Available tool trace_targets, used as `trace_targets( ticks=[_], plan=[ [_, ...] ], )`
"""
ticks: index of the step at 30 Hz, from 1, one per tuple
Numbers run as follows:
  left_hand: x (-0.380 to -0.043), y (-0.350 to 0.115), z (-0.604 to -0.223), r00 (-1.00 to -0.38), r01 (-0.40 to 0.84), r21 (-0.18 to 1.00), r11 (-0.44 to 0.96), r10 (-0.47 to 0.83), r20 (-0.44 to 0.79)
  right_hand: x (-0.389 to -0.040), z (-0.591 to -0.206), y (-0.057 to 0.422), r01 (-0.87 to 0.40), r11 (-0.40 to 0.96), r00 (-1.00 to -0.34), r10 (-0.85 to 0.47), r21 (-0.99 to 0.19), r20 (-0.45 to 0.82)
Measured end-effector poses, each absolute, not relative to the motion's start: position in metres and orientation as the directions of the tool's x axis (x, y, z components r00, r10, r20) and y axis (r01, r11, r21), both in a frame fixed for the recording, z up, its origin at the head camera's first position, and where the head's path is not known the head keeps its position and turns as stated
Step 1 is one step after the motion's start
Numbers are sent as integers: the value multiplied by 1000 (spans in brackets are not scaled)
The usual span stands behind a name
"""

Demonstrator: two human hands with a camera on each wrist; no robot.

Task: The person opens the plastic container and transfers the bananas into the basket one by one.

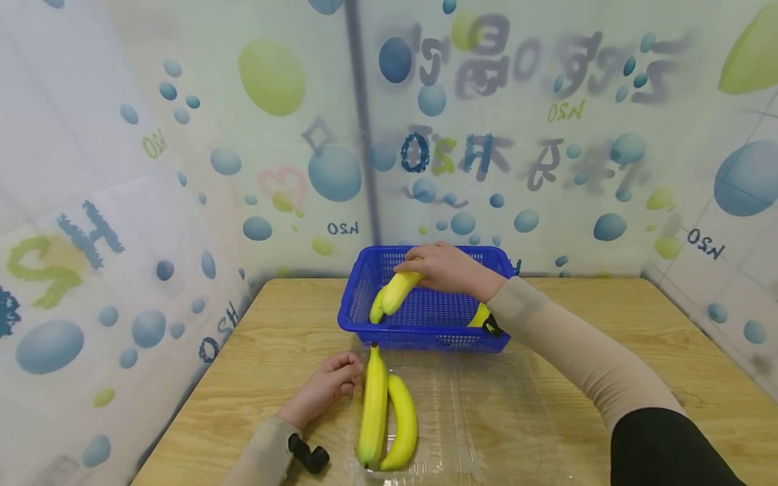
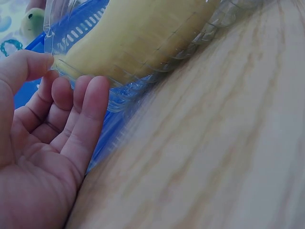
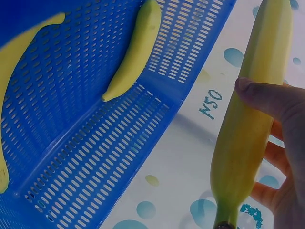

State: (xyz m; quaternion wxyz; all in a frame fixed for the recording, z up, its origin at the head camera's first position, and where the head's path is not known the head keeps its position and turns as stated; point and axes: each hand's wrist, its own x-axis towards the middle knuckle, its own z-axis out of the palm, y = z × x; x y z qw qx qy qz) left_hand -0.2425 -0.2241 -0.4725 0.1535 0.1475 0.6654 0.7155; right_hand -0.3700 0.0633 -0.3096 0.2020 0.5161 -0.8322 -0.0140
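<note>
My right hand grips a yellow banana over the blue basket, thumb on one side and fingers on the other. Inside the basket lie a banana at one end and another banana at the other. Near the table's front, an opened clear plastic clamshell box holds two bananas side by side, a straighter banana and a curved banana. At the box's left edge, my left hand pinches the thin plastic rim between thumb and index finger, other fingers curled.
The wooden table carries the basket at its back edge, close to a wall sheet printed with blue and green bubbles. The box's second half spreads to the right. Black straps with small devices sit on both wrists.
</note>
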Motion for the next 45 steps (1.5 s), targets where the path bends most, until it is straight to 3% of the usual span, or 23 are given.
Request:
trace_targets(
  ticks=[10, 22, 45],
  plan=[
    [-242, -225, -472, -910, -26, 998, -56, 414, -1, -376, -311, 64, -861, 459, -378, -865, 217, 329],
    [-241, -224, -474, -911, -22, 997, -70, 412, 9, -390, -314, 67, -834, 519, -456, -839, 186, 295],
    [-244, -223, -473, -915, -32, 998, -58, 404, -6, -397, -314, 58, -816, 533, -482, -841, 222, 246]
  ],
)
